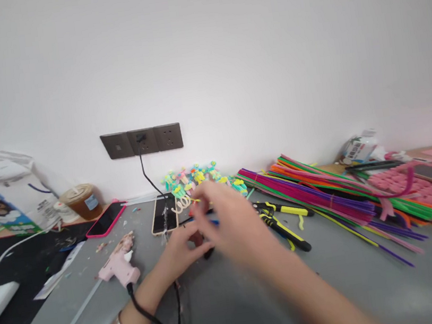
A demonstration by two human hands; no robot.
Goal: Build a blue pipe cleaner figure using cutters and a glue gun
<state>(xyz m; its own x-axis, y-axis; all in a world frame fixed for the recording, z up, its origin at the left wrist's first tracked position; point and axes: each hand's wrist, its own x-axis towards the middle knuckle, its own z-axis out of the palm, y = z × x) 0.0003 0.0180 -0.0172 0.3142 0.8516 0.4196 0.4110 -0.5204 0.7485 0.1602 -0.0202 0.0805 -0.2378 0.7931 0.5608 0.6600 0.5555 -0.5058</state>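
Observation:
My left hand (184, 249) is over the middle of the grey table, its fingers and thumb curved around a small dark spot I cannot make out. My right hand (228, 219) crosses close in front of it, smeared by motion, with its fingers bent inward; what lies between them is hidden. A white coiled strand (183, 204) shows just beyond the right fingertips; whether they touch it I cannot tell. Behind the hands is a cluster of small pastel figures (197, 176). Yellow-and-black pliers (284, 222) lie beside my right hand, partly covered by it.
A pink glue gun (120, 266) with a black cord lies left of my left hand. Two phones, one pink-edged (106, 220), one pale-edged (164, 215), lie behind. Bundles of coloured pipe cleaners (325, 195) spread right. A drink cup (82, 202) stands at back left.

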